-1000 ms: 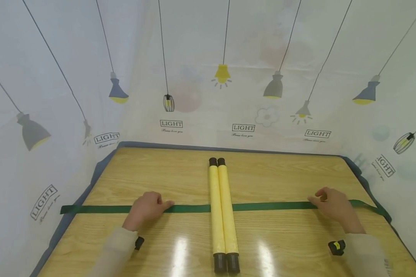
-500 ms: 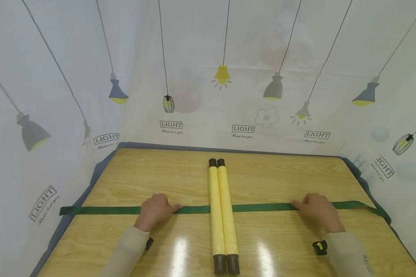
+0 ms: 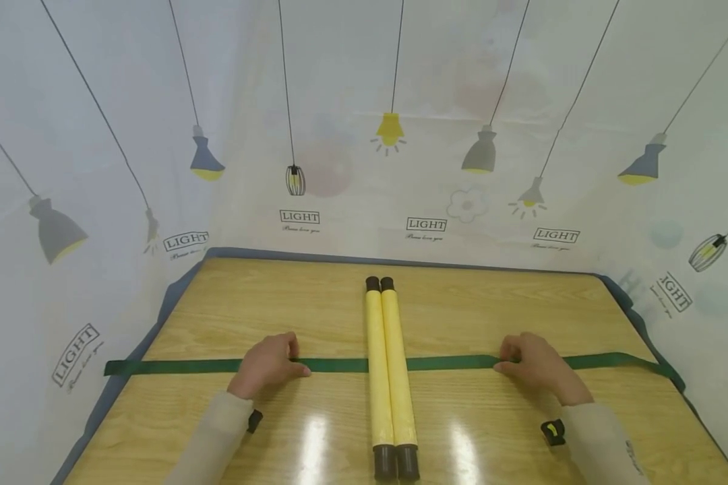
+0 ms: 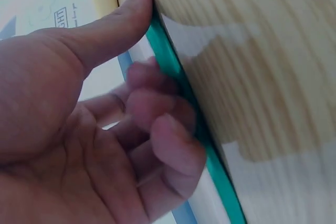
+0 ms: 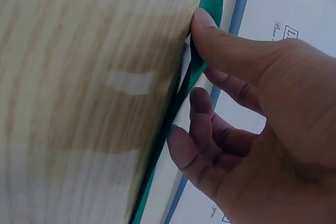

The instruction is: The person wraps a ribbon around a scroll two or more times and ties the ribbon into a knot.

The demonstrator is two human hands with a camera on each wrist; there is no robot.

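Note:
A long green ribbon (image 3: 443,363) runs left to right across the wooden table. On top of it, side by side, lie two yellow tubes (image 3: 383,370) with dark end caps. Left of the tubes, my left hand (image 3: 267,367) straddles the ribbon, thumb on the near edge and index finger at the far edge, with a gap between them. On the other side, my right hand (image 3: 534,364) pinches the ribbon between thumb and fingers. In the right wrist view the ribbon (image 5: 197,72) is lifted and twisted under the thumb. The left wrist view shows the ribbon (image 4: 168,59) flat along the wood.
White sheeting (image 3: 352,222) printed with hanging lamps surrounds the table on the back and both sides. A blue-grey edge (image 3: 279,254) borders the wooden tabletop (image 3: 291,303). The ribbon's two ends reach past the table's side edges.
My right hand has moved left along the ribbon toward the tubes and now pinches it. My left hand moved right, then back slightly left, with thumb and index spread. The tubes stay put.

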